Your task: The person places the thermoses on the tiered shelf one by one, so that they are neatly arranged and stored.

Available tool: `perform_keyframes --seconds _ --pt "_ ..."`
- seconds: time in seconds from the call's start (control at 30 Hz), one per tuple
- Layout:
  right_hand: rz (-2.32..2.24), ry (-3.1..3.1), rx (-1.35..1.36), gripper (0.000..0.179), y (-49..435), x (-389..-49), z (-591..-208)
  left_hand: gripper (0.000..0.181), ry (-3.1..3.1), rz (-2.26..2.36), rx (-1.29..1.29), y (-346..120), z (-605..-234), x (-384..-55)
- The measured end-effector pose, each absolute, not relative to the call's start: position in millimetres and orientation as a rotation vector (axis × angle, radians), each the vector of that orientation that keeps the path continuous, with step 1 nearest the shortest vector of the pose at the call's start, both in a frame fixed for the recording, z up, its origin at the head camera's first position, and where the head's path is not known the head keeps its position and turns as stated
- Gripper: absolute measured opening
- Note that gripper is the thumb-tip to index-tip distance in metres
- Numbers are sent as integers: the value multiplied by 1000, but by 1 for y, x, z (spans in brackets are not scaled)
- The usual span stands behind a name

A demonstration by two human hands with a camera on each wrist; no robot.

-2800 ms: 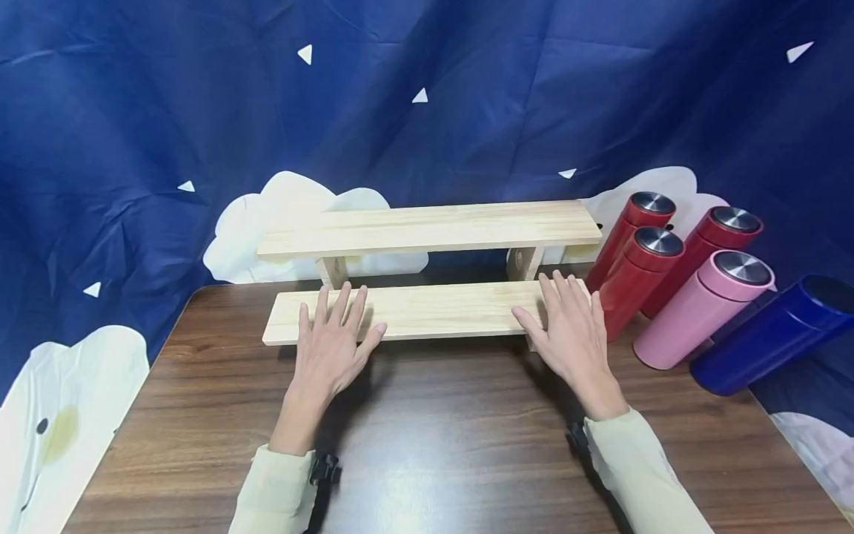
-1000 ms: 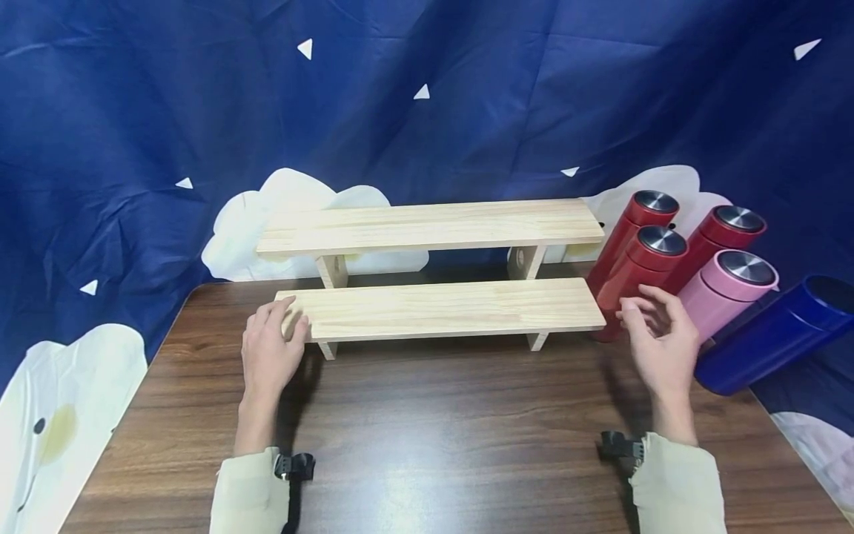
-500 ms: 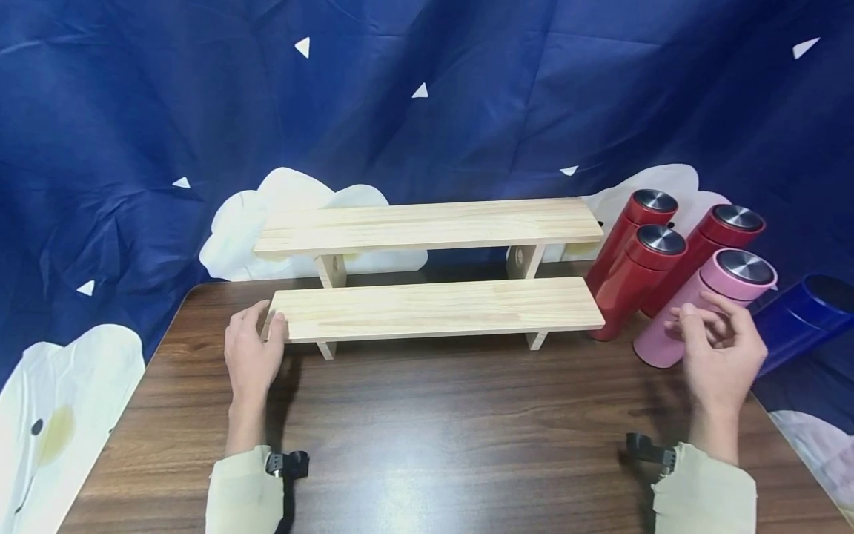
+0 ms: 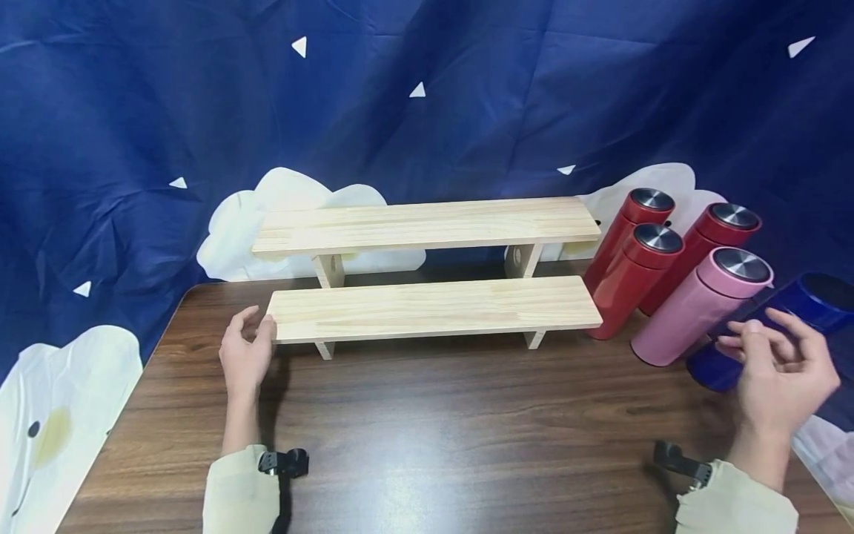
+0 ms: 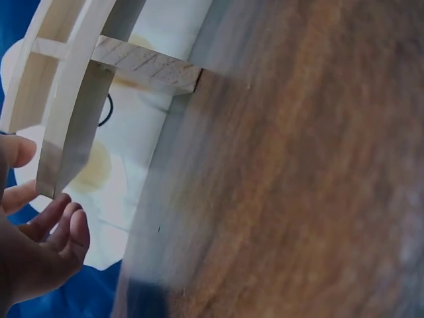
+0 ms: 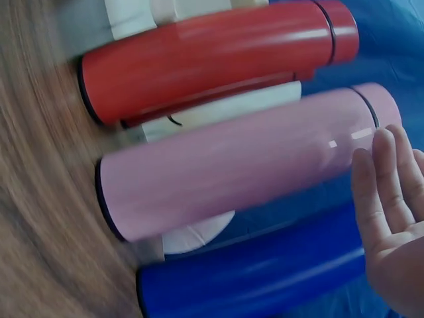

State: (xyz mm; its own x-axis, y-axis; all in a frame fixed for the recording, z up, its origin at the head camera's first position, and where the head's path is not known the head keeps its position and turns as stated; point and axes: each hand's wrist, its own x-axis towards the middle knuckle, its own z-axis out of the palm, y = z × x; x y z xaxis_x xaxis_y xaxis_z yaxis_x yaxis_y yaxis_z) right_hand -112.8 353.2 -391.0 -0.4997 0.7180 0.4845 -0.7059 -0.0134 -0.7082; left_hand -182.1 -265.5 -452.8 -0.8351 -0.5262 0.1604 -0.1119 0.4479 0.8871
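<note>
A two-tier wooden shelf (image 4: 427, 308) of pale planks stands on the table. At the left end of its lower plank is my left hand (image 4: 245, 348), fingers loosely bent. In the left wrist view these fingers (image 5: 78, 232) lie close to the plank's corner (image 5: 50, 175); whether they touch it I cannot tell. My right hand (image 4: 783, 371), holding nothing, hovers in front of the blue thermos (image 4: 714, 367) and partly hides it. In the right wrist view its fingers (image 6: 391, 179) overlap the upper end of the pink thermos (image 6: 245, 165), with no visible grip.
Several thermoses stand at the table's right: a front red one (image 4: 634, 285), two more red ones behind it, and the pink one (image 4: 700, 308) beside the blue. A dark blue curtain (image 4: 427, 133) with white patterns hangs behind the brown wooden table (image 4: 427, 423).
Both hands have come off the lower plank's top, where they lay flat. The left moved out to the plank's left end; the right went rightward past the red and pink thermoses to the blue one.
</note>
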Motion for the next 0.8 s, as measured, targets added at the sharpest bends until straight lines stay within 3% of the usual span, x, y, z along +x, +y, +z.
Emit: perform_keyframes --seconds 0.27,0.8 --pt "1723 -1046 -187 26 366 -100 -392 41 -2089 -1709 679 -269 -448 -181" --pt "1752 -914 -364 33 391 -95 -423 31 -1824 -2050 672 -271 -448 -183"
